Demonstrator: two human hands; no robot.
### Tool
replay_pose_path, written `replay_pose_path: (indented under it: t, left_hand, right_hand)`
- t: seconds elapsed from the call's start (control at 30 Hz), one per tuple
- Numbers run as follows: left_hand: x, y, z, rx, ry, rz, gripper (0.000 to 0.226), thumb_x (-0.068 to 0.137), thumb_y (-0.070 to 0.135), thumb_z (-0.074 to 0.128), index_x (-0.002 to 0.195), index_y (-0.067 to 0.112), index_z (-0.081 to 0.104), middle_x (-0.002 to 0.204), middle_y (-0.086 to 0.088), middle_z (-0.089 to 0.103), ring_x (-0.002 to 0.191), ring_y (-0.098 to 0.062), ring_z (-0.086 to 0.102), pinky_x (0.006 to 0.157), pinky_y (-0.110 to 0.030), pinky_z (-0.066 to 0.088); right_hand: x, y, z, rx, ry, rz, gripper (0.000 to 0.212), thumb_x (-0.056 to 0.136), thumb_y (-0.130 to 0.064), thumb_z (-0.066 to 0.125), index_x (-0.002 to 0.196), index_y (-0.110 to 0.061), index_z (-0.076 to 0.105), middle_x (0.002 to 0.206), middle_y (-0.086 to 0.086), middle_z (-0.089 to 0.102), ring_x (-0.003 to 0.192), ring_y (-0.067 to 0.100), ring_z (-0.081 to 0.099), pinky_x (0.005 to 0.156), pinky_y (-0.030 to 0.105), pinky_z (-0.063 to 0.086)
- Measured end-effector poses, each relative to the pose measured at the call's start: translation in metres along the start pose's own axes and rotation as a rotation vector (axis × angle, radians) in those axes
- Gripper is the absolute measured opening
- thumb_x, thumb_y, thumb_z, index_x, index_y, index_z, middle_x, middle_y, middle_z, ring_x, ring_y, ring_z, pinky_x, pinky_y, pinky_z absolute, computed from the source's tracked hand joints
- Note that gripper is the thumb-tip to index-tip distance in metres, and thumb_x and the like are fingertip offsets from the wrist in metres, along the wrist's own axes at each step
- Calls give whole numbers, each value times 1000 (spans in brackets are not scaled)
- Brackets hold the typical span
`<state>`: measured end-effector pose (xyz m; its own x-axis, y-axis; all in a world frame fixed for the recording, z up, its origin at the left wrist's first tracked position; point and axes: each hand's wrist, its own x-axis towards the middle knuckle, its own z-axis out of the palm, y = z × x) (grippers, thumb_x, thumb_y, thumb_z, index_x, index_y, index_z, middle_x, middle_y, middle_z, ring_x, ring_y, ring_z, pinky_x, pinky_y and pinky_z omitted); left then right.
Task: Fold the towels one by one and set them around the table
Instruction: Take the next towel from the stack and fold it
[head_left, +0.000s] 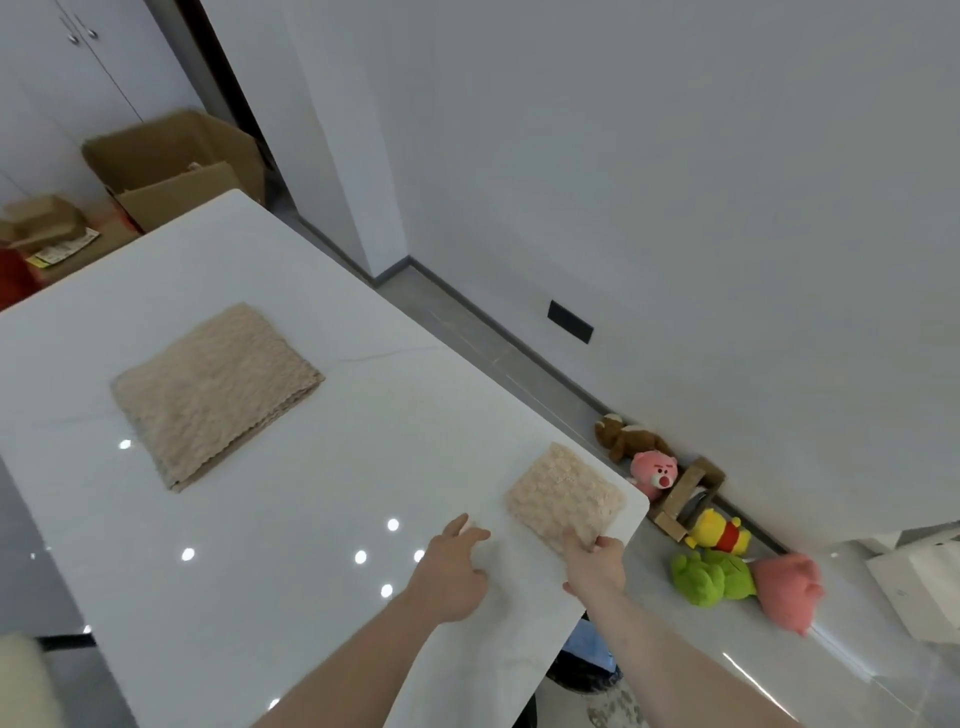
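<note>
At the table's (311, 519) right corner the right hand (597, 569) pinches the small folded towel (563, 496) — probably to square it. Left hand (454, 569) rests beside it, fingers relaxed; a larger folded towel (215, 395) lies well apart.

No legible text, printed paper (62, 250) beside the cardboard boxes (171, 166) too blurred to read

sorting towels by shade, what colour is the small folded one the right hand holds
Pale pinkish beige, with a nubby texture; the small folded towel shows best in the head view.
</note>
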<state>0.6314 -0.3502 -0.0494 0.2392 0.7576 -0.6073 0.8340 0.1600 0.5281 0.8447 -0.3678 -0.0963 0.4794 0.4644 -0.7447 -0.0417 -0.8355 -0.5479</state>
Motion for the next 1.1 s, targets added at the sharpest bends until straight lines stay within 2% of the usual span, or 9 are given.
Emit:
replay_pose_path:
  t: [0.07, 0.13, 0.23, 0.3, 0.47, 0.63, 0.8, 0.93, 1.1]
  left_hand:
    - [-25, -32, -7, 29, 8, -58, 59, 93, 23, 55, 150, 33, 44, 169, 4, 18, 151, -20, 30, 116, -30, 36]
    - [-52, -67, -11, 52, 0, -118, 59, 94, 25, 54, 152, 31, 42, 168, 2, 19, 152, -20, 27, 118, -31, 33]
    - [-96, -116, -13, 91, -9, -179, 61, 94, 28, 53, 154, 31, 40, 168, 4, 18, 151, -21, 28, 119, -35, 32]
    - [-125, -145, -11, 116, -25, -173, 60, 95, 28, 52, 153, 31, 40, 168, 4, 18, 150, -21, 29, 119, -35, 33]
    - [-190, -203, 0, 163, -95, -81, 62, 94, 24, 51, 155, 27, 38, 168, 0, 18, 151, -24, 27, 119, -34, 32]
    - [-243, -232, -1, 57, -72, -6, 62, 93, 23, 55, 153, 30, 40, 168, 3, 17, 152, -22, 24, 116, -28, 31]
    - [-271, -253, -27, -19, 61, 39, 58, 94, 25, 57, 150, 33, 43, 167, 7, 19, 152, -19, 25, 115, -27, 30]
    - [-284, -268, -44, -37, 133, 33, 61, 94, 24, 57, 151, 35, 39, 166, 10, 20, 150, -16, 26, 116, -28, 32]
    - [-288, -290, -62, -61, 175, 49, 63, 94, 25, 59, 153, 35, 38, 165, 11, 22, 150, -15, 25, 118, -28, 30]
  right_hand:
    - [-18, 18, 17, -18, 47, -5, 75, 86, -50, 70, 141, -15, 34, 132, 11, 52, 109, 34, 61, 94, 48, 56]
    - [-48, 41, 42, -147, 68, -23, 79, 90, -42, 71, 149, -10, 30, 153, 15, 33, 127, 36, 51, 100, 45, 49]
    - [-105, 82, 81, -479, 13, -156, 71, 93, -39, 66, 151, -14, 32, 152, 10, 29, 137, 28, 39, 112, 39, 41]
    - [-141, 108, 100, -646, -77, -262, 60, 94, -36, 62, 148, -20, 38, 150, 4, 29, 137, 23, 39, 112, 32, 39]
    - [-219, 162, 133, -692, -218, -331, 56, 93, -31, 60, 146, -21, 44, 155, 0, 24, 141, 21, 36, 116, 27, 33]
    - [-269, 190, 137, -629, -238, -325, 61, 90, -32, 61, 147, -23, 41, 157, -1, 22, 123, 18, 55, 97, 32, 50]
    - [-288, 179, 138, -534, -222, -419, 53, 94, -23, 61, 144, -23, 45, 157, -1, 26, 91, 13, 65, 77, 24, 45]
    - [-302, 167, 152, -462, -241, -468, 50, 93, -21, 61, 141, -25, 49, 155, -5, 30, 85, 0, 60, 74, 19, 45]
    - [-321, 159, 181, -461, -268, -471, 52, 91, -22, 62, 141, -27, 49, 158, -6, 28, 94, 9, 62, 83, 23, 48]
